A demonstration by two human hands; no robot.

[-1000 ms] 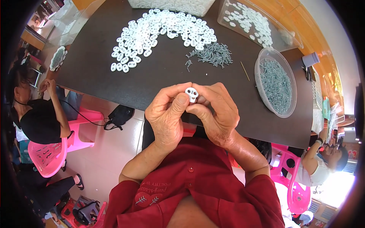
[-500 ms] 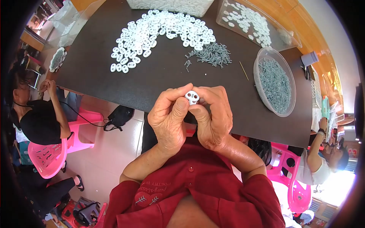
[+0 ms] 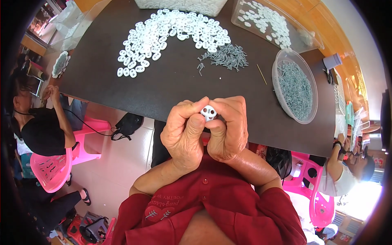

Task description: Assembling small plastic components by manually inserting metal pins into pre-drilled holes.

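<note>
Between the fingertips of both hands sits a small white plastic piece [image 3: 209, 111] with dark holes and a grey bit in its middle. My left hand [image 3: 184, 132] pinches it with thumb and forefinger from the left. From the right, my right hand [image 3: 228, 130] grips it the same way. Both hands are above the table's near edge. Farther back, an arc of loose white two-holed oval pieces [image 3: 141, 43] lies on the dark table [image 3: 163, 87]. A heap of small grey pins [image 3: 230, 57] adjoins its right end.
A round clear tub [image 3: 295, 92] of grey pins stands at the right, with a thin yellowish stick [image 3: 261, 74] beside it. Clear bins [image 3: 261, 24] of white pieces line the back. People sit on pink chairs [image 3: 51, 169] at both sides.
Both hands, still pinching the white piece, have shifted slightly toward me, and the piece has tilted a little. At the right, the other person's arm has moved.
</note>
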